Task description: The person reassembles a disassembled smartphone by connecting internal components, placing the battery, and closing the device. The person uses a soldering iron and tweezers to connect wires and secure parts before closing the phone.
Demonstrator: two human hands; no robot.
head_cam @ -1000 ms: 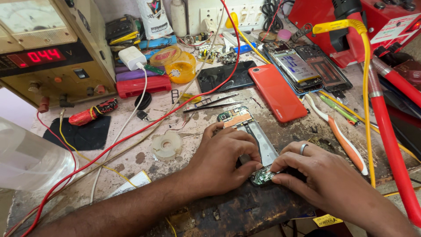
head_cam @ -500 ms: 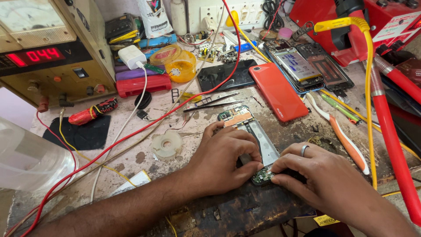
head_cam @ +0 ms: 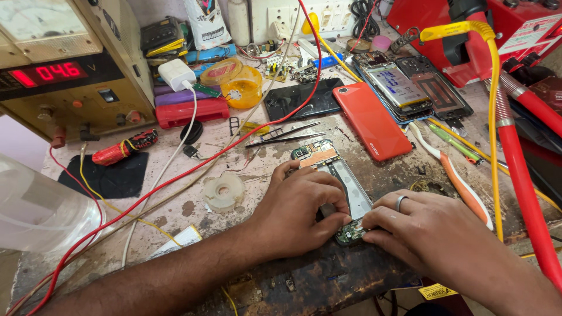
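Hardly moved since earlier frame: left hand and right hand stay pinched together on opened phone lower board. Keep fingertip pressure light, frame flat on bench.

From my seat the head view is bright and evenly lit, with soft daylight-like light that seems to come from above and slightly behind the bench. Shadows are short and faint; I see a soft dark patch under the left hand and the right hand where they meet. Mild glare sits on the glossy orange-red phone back cover and on the translucent plastic container at the left edge, which is washed out and soft. The red digits on the beige metal power supply bloom a little. Centre focus is crisp; straight lines bend outward near the corners, wide-angle style.
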